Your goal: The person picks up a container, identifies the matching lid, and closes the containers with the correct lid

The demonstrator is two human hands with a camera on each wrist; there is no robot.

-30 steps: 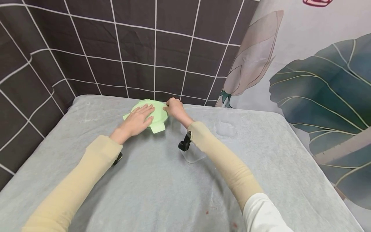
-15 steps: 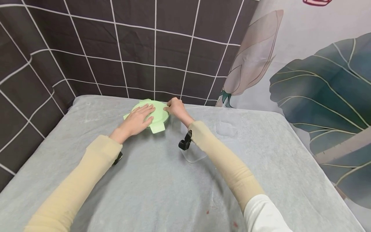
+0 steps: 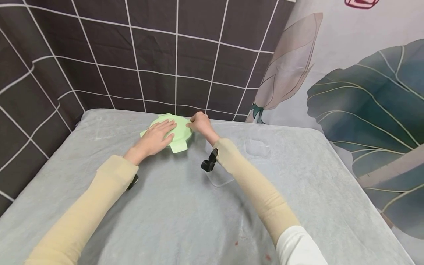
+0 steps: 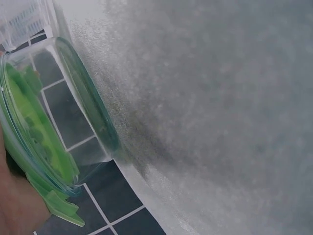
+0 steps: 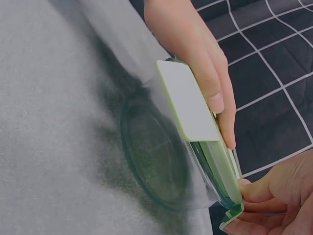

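Note:
A round glass food container [image 5: 151, 147] stands near the far edge of the table, with a light green snap lid [image 3: 182, 127] on top. Flat across the left part of that lid lies my left hand [image 3: 155, 138], its fingers straight. My right hand [image 3: 201, 123] is at the lid's right side; in the right wrist view its thumb and fingers pinch a green locking flap [image 5: 234, 215] that angles outward. The flap facing me [image 5: 188, 103] also sticks out from the rim. Through the glass, the lid's green underside [image 4: 39, 127] shows in the left wrist view.
A clear plastic container [image 3: 220, 183] lies under my right forearm, partly hidden by it. A transparent ribbed basket [image 4: 22, 22] stands beyond the glass container. Grey cloth [image 3: 159, 221] covers the table; a dark grid-patterned curtain [image 3: 195, 59] hangs behind it.

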